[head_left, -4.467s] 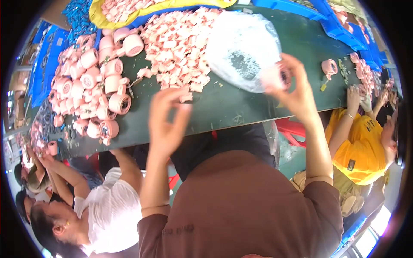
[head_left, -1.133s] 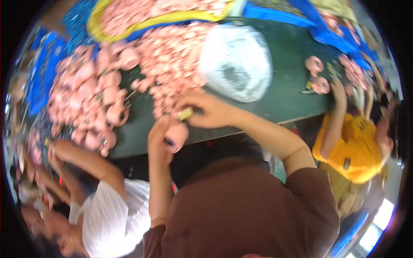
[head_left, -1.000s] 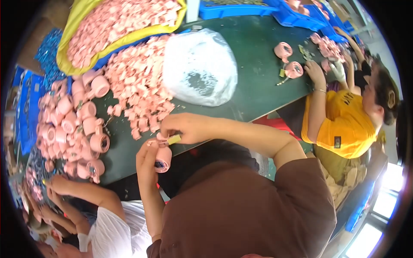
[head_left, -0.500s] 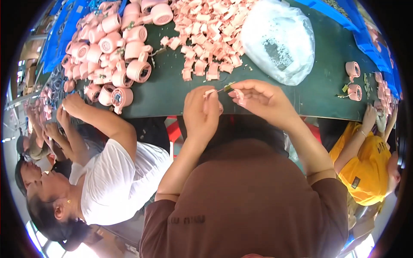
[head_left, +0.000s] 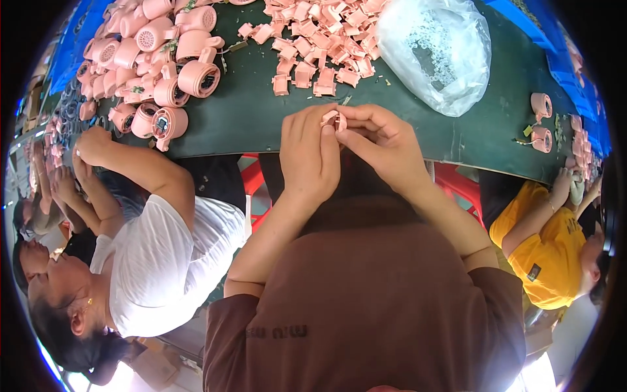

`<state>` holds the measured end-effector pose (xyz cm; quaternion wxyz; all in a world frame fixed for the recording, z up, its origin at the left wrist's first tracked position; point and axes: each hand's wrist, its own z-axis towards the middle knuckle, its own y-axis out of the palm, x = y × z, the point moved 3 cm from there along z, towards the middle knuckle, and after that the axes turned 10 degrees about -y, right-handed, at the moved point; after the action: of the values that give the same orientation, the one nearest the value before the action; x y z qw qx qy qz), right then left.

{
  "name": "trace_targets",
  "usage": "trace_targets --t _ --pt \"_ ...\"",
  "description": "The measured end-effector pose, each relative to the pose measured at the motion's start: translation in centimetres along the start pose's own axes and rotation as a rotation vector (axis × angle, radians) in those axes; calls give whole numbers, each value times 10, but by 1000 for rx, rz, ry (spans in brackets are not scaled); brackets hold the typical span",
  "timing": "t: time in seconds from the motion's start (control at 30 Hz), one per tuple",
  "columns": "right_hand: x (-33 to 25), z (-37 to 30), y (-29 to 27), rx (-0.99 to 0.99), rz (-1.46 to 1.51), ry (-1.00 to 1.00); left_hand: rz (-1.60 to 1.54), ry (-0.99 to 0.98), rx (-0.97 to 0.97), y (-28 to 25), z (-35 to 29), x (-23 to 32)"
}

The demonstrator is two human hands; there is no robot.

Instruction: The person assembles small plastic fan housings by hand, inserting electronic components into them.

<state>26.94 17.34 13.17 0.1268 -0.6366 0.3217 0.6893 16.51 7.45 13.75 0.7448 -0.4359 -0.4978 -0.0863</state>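
Observation:
My left hand [head_left: 309, 151] and my right hand [head_left: 384, 142] meet just past the near edge of the green table. Between their fingertips is a small curved pink plastic piece [head_left: 328, 117], pinched on the left side. A second pink bit [head_left: 341, 121] sits right against it, under my right thumb and forefinger. Whether the two are joined cannot be made out. Beyond my hands lies a loose heap of similar small pink plastic pieces [head_left: 320, 40].
Pink round fan-like housings [head_left: 157, 85] are piled at the left. A clear plastic bag [head_left: 436, 55] of small transparent parts lies right of the heap. Two housings [head_left: 541, 139] stand farther right. Blue bins [head_left: 560, 72] line the table's edge; people in white [head_left: 157, 274] and yellow [head_left: 542, 242] work alongside.
My hands have drawn together, bringing the pink pieces against each other. The small green board with a thin wire, earlier between my fingers, no longer shows. The view has shifted slightly.

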Motion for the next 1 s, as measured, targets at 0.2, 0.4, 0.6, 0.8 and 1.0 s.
trace_targets --t 0.2,0.4,0.6,0.8,1.0 --pt "-1 -5 9 88 -90 -84 5 99 38 4 -1 2" --pt "1 -10 13 182 -370 -221 21 83 65 7 -3 0" --pt "3 -11 12 215 -395 -271 9 100 50 5 0 0" --pt "-5 -8 6 162 -168 -64 -273 -78 -22 5 1 -13" --pt "-30 4 1 116 -1033 -709 -1266 -808 -282 10 0 -12"
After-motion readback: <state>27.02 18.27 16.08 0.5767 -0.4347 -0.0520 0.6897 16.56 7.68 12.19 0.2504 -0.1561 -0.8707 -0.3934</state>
